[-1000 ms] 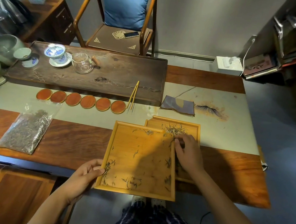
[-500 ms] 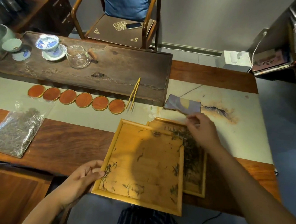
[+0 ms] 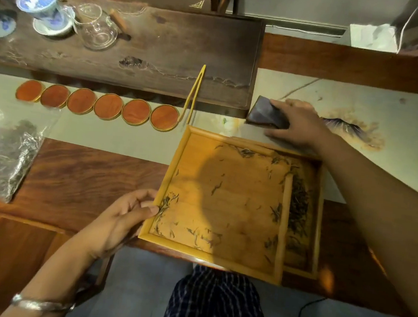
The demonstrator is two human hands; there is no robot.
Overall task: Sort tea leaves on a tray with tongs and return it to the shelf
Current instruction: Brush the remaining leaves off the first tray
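Upper tray (image 3: 223,205): light wood, square, raised rim. Lies at the desk's (image 3: 78,179) near edge, its near-left corner jutting past that edge. It overlaps a second tray (image 3: 312,219) of the same wood, which shows only along the right side and far edge.

Tea leaves (image 3: 165,205): dark, thin strands, scattered sparsely on the upper tray, mostly along its left, near and right rims. A denser band lies in the visible strip of the second tray.

Left hand (image 3: 123,216): at the upper tray's left rim near the near-left corner, thumb over the rim, fingers curled beneath; it grips the tray's edge. A metal bangle (image 3: 40,304) sits on the wrist.

Right hand (image 3: 298,123): beyond the trays' far edge, laid flat on the pale runner (image 3: 107,138), fingers together over a dark folded cloth (image 3: 263,112). Whether it grasps the cloth or only rests on it cannot be told.

Tongs (image 3: 192,98): yellow, narrow, untouched, lying half on the dark tea board (image 3: 177,53), tips down on the runner.

Coasters (image 3: 108,106): six round, reddish, brass-rimmed, in a row along the board's near edge, left of the tongs.

Bag of tea (image 3: 4,156): clear plastic, at the desk's left edge.

On the board's far-left end: a blue-and-white lidded cup (image 3: 39,1) on a saucer, and beside it a glass pitcher (image 3: 97,30).
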